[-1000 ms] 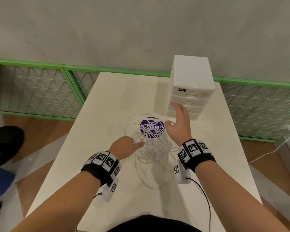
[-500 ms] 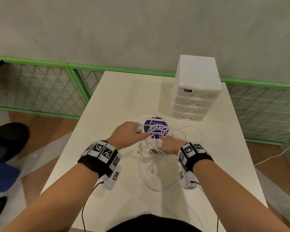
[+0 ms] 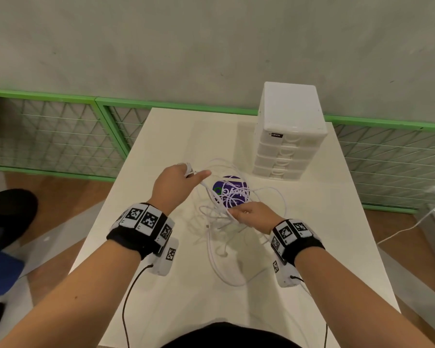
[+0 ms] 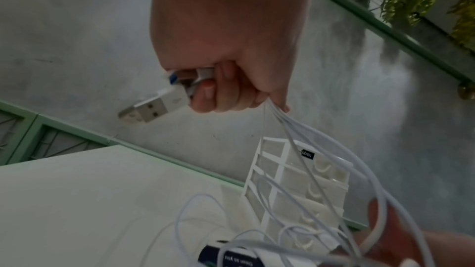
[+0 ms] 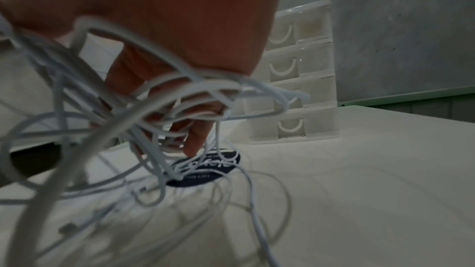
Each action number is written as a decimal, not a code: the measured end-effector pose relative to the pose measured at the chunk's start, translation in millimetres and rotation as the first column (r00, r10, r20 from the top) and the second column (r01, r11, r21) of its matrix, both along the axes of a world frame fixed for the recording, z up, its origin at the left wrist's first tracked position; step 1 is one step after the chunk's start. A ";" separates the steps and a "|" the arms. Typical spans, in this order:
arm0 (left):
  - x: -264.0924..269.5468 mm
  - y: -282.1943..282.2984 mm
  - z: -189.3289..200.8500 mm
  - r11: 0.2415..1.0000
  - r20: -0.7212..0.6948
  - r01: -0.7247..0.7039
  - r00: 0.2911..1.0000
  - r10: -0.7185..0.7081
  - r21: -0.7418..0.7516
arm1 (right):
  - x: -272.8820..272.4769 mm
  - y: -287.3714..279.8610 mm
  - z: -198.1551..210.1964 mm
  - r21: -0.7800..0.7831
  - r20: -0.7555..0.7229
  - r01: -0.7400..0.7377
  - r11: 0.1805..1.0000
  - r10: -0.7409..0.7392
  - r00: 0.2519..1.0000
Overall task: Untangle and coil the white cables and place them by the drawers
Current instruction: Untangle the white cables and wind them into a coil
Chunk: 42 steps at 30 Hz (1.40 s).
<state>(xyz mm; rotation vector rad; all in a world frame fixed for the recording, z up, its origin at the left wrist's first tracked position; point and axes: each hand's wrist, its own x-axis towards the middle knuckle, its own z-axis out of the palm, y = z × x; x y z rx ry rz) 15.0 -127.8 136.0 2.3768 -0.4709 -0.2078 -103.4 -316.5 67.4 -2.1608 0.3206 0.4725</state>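
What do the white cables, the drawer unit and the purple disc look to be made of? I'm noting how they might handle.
White cables: thin, limp, smooth jacket, likely rubbery plastic; USB plug has a metal shell.
Drawer unit: rigid glossy white plastic frame, translucent drawer fronts with moulded handles.
Purple disc: flat and printed, probably a sticker or thin card; can't tell which.

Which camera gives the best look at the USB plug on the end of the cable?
The left wrist view: the USB plug sticks out of the left hand, close and sharp, metal end bare. The head view shows only a small white bit at that hand. The right wrist view shows tangled cables, no such plug.
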 end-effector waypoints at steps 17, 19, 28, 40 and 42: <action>0.8 10.9 -0.1 0.974 -0.327 0.194 0.918 -0.223 -0.120 | 21.6 15.8 33.8 -0.160 0.281 -0.080 0.984 0.123 0.952; -8.3 4.3 -7.0 0.919 -0.352 0.393 0.863 -0.362 0.019 | 24.1 22.7 39.3 -0.108 0.314 -0.066 0.992 0.097 0.944; -3.4 2.4 -6.5 0.977 -0.248 0.212 0.946 -0.210 -0.019 | 24.1 10.1 41.9 -0.161 0.603 0.133 0.978 -0.009 0.797; 3.8 13.9 -6.4 0.969 -0.373 -0.001 0.923 -0.093 -0.245 | 27.7 10.6 52.4 -0.110 0.871 0.455 0.883 -0.135 0.473; 3.0 14.3 -4.5 0.971 -0.365 0.020 0.925 -0.108 -0.237 | 32.3 13.5 53.6 -0.213 0.837 0.415 0.884 -0.055 0.545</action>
